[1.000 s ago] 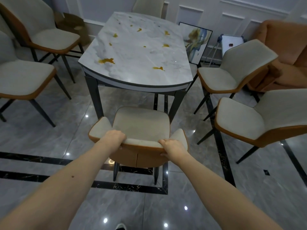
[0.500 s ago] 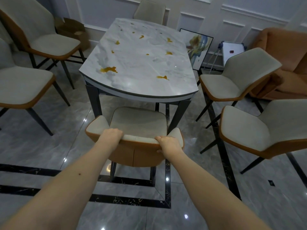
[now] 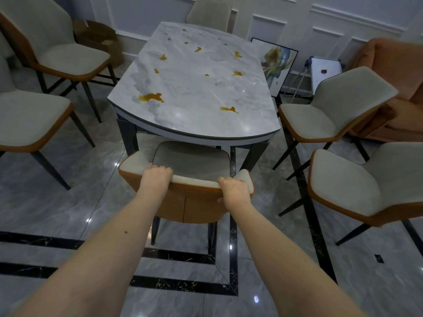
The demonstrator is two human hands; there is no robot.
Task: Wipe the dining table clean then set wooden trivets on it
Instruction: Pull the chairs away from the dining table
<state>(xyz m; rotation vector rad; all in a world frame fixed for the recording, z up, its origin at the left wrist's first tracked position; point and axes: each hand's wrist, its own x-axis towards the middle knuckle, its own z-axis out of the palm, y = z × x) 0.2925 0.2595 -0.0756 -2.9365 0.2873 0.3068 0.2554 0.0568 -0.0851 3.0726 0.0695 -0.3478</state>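
Note:
The dining table [image 3: 194, 92] has a grey marble top with several yellow-orange spills on it, the largest [image 3: 151, 97] near the front left. Right in front of me a cream and orange chair [image 3: 190, 161] stands at the table's near end, its seat partly under the top. My left hand [image 3: 155, 178] grips the left of its backrest top. My right hand [image 3: 233, 189] grips the right of the backrest top. No cloth or trivets are in view.
Two chairs [image 3: 29, 120] stand to the left of the table and two chairs [image 3: 329, 115] to the right, one more at the far end. A cardboard box [image 3: 98, 37], a framed picture [image 3: 274, 65] and an orange sofa [image 3: 393, 92] line the back.
I have stepped closer to the table with the chair held in both hands; its seat now sits nearer to and partly under the table's edge.

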